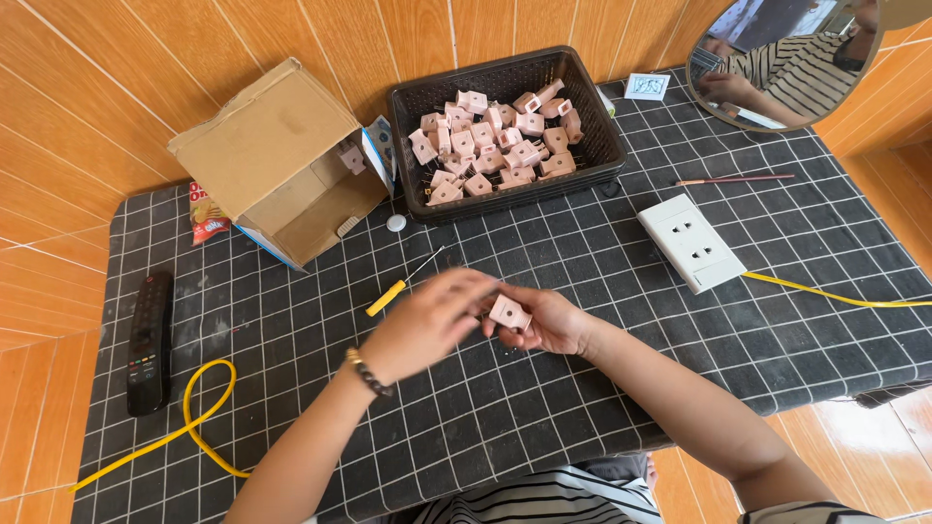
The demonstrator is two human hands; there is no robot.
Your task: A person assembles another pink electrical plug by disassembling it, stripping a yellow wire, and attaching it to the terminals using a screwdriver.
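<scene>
My right hand (550, 323) holds a small pink plastic block (509, 312) with a hole in one face, above the black checked mat (582, 388). My left hand (427, 323), with a beaded bracelet on its wrist, is blurred and reaches toward the block from the left; its fingertips are at the block's edge. A small yellow-handled screwdriver (396, 289) lies on the mat just beyond my left hand. A black plastic basket (416, 107) at the back holds several more pink blocks (495, 146).
An open cardboard box (282, 160) lies on its side at the back left with a snack packet (207, 218) beside it. A black remote (150, 342) and yellow cable (199, 417) lie left. A white socket block (691, 243), pencil (735, 180) and round mirror (786, 58) are right.
</scene>
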